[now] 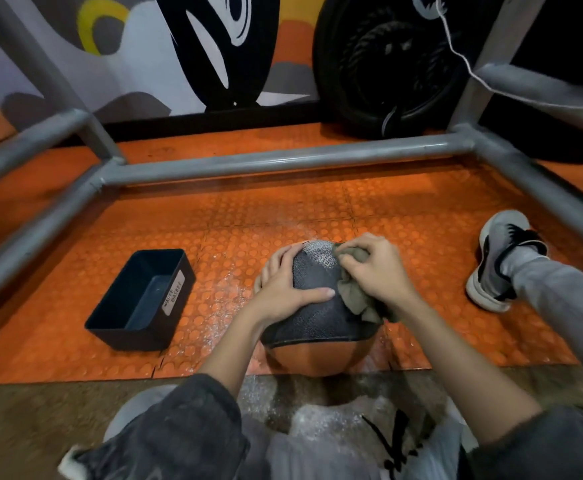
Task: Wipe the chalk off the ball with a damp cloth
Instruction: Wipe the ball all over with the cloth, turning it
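On the floor, the flat left hand braces the ball while the right hand, gripping the cloth, should scrub the chalk firmly.

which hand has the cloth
The right hand grips the cloth; the left hand only rests flat on the ball.

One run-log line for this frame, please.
stage: wiping | left hand: flat on ball, steadying | right hand: grips cloth against ball | chalk patch: visible on far side
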{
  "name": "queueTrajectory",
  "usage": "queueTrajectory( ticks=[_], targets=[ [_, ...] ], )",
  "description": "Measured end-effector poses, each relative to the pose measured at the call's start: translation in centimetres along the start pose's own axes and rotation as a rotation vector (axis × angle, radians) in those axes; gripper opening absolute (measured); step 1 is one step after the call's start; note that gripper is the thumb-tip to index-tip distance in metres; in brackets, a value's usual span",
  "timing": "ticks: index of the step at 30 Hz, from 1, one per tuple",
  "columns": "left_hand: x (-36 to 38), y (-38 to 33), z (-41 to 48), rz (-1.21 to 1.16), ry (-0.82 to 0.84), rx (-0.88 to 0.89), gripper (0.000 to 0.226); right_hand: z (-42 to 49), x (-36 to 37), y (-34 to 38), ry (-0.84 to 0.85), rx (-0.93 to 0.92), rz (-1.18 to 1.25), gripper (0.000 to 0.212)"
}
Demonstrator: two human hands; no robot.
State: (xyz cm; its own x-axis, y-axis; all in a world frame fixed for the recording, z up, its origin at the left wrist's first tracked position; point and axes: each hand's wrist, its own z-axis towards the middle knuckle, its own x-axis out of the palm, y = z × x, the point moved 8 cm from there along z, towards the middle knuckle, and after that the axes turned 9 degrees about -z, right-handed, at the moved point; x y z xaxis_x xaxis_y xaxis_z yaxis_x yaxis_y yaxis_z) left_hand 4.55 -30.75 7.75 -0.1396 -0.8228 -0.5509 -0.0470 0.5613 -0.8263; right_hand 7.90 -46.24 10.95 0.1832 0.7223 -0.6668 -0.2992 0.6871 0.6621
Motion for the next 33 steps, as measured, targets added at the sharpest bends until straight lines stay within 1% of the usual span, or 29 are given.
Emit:
queueTrajectory(
  ticks=[2,4,7,10,12,18,20,23,26,30,33],
  targets=[
    [-0.1,-0.1,0.0,0.009,0.008,-0.018,0.102,-1.0,1.1,2.5,0.061,-0.103,-0.031,0.015],
    [0.1,-0.1,-0.1,0.021,0.029,-0.039,0.101,-1.4,1.3,2.8,0.102,-0.119,-0.053,0.015],
    [0.4,-0.4,-0.2,0.043,-0.007,-0.026,0.092,-0.4,-0.4,-0.1,0.038,0.008,-0.003,0.015],
    [0.6,-0.5,-0.5,0.065,-0.073,-0.006,0.091,-0.1,-1.2,-2.7,0.013,0.154,0.047,0.015],
    [0.5,-0.5,-0.5,0.067,-0.101,-0.001,0.091,-0.2,-0.9,-3.1,0.015,0.172,0.060,0.016],
    [0.5,-0.3,-0.6,0.011,-0.129,-0.061,0.101,0.3,0.0,-2.8,0.016,0.185,0.050,0.016],
    [0.3,0.0,-0.9,0.003,-0.154,-0.077,0.100,0.4,0.4,-2.5,0.032,0.173,0.052,0.016],
    [0.2,0.3,-1.4,-0.001,-0.169,-0.090,0.090,0.1,0.5,-2.0,0.053,0.156,0.051,0.017],
    [0.4,0.2,-1.9,-0.001,-0.177,-0.089,0.096,-0.8,0.1,-1.8,0.071,0.131,0.043,0.016],
    [0.7,-0.3,-2.1,-0.003,-0.164,-0.091,0.102,-2.4,-0.7,-1.1,0.040,0.061,0.010,0.016],
    [0.6,-0.2,-2.1,0.022,-0.173,-0.083,0.094,-3.1,-1.1,-0.2,0.036,0.010,-0.017,0.014]
  ],
)
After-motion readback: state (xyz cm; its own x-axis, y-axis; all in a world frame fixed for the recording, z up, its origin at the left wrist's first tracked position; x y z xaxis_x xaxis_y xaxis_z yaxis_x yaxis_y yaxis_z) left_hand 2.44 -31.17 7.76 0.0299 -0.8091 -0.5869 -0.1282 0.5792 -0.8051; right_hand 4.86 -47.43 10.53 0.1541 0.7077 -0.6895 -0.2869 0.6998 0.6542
